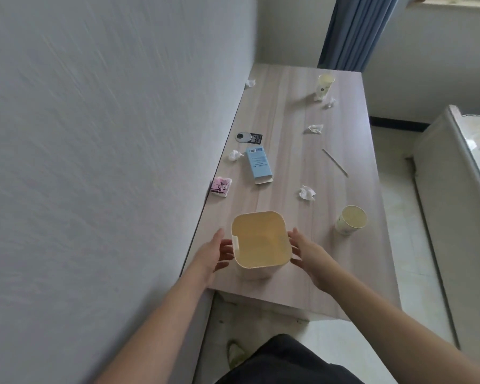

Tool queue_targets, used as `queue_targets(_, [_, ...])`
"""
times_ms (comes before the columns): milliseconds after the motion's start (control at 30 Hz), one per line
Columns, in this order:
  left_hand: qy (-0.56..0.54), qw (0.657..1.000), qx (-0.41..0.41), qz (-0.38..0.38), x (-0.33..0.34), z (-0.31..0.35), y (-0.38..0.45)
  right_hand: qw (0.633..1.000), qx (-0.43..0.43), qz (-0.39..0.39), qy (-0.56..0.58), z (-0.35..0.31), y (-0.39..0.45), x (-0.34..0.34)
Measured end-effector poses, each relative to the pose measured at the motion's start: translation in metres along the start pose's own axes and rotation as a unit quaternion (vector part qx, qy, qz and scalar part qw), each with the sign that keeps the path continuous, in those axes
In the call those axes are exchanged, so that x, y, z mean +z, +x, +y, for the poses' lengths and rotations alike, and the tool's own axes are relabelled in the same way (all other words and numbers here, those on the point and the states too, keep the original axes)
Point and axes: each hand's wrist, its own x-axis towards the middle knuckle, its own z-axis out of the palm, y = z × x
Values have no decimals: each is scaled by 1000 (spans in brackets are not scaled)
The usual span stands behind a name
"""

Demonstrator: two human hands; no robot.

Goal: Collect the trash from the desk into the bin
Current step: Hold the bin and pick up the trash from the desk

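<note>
A cream square bin [258,245] stands upright and empty at the near end of the wooden desk [288,112]. My left hand [219,252] and my right hand [302,249] flank it with fingers spread, fingertips right at its side walls and not clamped on them. Several crumpled tissues lie on the desk, one [306,193] just beyond the bin, another [314,129] mid-desk, another [235,155] by the wall. A paper cup [351,220] lies tipped at the right; a second cup [324,87] stands at the far end. A blue carton [258,164], a pink packet [221,187] and a thin stick [335,162] lie between.
The desk's left edge runs along a white wall [94,162]. A black tag [257,138] and a round grommet [243,136] sit near that edge. A white bed frame [455,176] stands across a narrow floor strip on the right. A blue curtain [355,31] hangs beyond the far end.
</note>
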Motion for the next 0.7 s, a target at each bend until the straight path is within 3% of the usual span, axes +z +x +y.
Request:
queue_targets(200, [73, 994, -11, -77, 17, 4, 1, 996, 8, 8, 93, 9, -11, -12])
queue_targets(700, [-69, 996, 1, -47, 108, 20, -17, 983, 10, 69, 170, 10, -12, -109])
